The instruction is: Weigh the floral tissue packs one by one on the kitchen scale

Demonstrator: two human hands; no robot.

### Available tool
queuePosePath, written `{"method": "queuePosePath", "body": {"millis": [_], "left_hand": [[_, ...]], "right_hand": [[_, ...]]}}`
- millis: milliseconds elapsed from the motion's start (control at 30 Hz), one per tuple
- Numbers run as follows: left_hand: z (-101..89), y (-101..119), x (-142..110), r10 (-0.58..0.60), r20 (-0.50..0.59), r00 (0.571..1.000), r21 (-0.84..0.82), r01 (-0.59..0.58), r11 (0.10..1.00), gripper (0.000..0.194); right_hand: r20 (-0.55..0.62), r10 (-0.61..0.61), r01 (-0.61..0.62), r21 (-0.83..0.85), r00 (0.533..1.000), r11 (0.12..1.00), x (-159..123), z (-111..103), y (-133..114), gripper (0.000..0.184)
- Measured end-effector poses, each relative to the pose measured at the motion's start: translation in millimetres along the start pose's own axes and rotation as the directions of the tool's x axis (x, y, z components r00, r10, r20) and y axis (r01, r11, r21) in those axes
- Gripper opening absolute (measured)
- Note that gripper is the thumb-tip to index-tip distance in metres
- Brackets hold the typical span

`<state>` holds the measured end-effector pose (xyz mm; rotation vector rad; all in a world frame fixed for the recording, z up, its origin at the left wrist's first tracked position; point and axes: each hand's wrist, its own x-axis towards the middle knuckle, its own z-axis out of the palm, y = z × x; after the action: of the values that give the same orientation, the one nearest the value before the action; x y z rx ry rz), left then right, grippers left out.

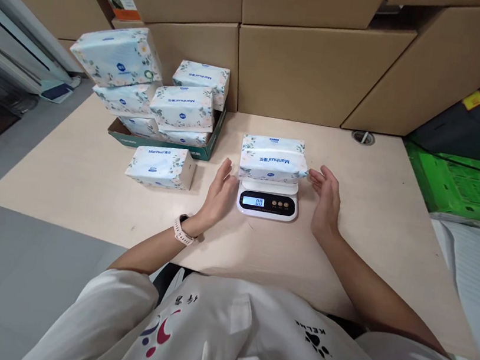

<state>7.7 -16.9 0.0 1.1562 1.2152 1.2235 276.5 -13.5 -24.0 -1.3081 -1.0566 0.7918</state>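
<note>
A white tissue pack (273, 158) with blue lettering lies on a small white kitchen scale (268, 202) in the middle of the table; the lit display reads 0.0. My left hand (219, 192) is open just left of the pack and scale, fingers stretched out, a pale watch on the wrist. Just right of the pack is my right hand (325, 203), also open with its fingertips close to the pack's end. Neither hand grips the pack.
A single tissue pack (161, 166) lies left of the scale. Behind it a green cardboard tray (205, 144) holds several stacked packs (183, 106). Cardboard boxes (313, 71) line the back of the beige table (374, 211). A green crate (472, 183) stands at right.
</note>
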Motion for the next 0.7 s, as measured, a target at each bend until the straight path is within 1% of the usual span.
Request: {"method": "queuePosePath", "body": {"millis": [33,100,167,233,300,433,567,700], "left_hand": [[-1.2,0.7,2.6,-0.068,-0.040,0.997,-0.069,0.065,0.996,0.060],[-3.5,3.8,9.7,-0.194,-0.106,0.975,-0.211,0.168,0.963,0.053],[-5.6,8.0,16.3,-0.280,-0.146,0.949,-0.319,0.223,0.921,0.048],[-7.6,11.4,20.0,-0.314,-0.156,0.937,-0.363,0.241,0.900,0.044],[-9.3,12.3,20.9,-0.308,-0.149,0.940,-0.364,0.237,0.901,0.040],[-11.9,7.4,20.5,-0.253,-0.120,0.960,-0.319,0.204,0.926,0.036],[-13.0,1.4,22.8,-0.227,-0.115,0.967,-0.294,0.186,0.938,0.033],[-13.1,-0.2,24.4,-0.220,-0.118,0.968,-0.277,0.181,0.944,0.030]], "right_hand": [[-0.041,0.026,-0.025,0.023,0.999,0.999,3.4,0.3,3.6,0.075],[-0.091,0.054,-0.050,0.052,0.994,0.997,9.3,1.9,9.3,0.073],[-0.095,0.049,-0.044,0.054,0.994,0.998,12.5,3.4,12.1,0.069],[-0.088,0.041,-0.037,0.047,0.995,0.998,13.0,4.1,12.4,0.067],[-0.087,0.039,-0.035,0.048,0.995,0.998,12.0,4.1,11.5,0.066],[-0.082,0.035,-0.031,0.048,0.996,0.998,10.9,3.8,10.9,0.067],[-0.076,0.030,-0.027,0.031,0.997,0.999,11.7,4.4,12.5,0.068],[-0.085,0.015,-0.013,0.022,0.996,1.000,12.2,5.3,12.8,0.069]]}}
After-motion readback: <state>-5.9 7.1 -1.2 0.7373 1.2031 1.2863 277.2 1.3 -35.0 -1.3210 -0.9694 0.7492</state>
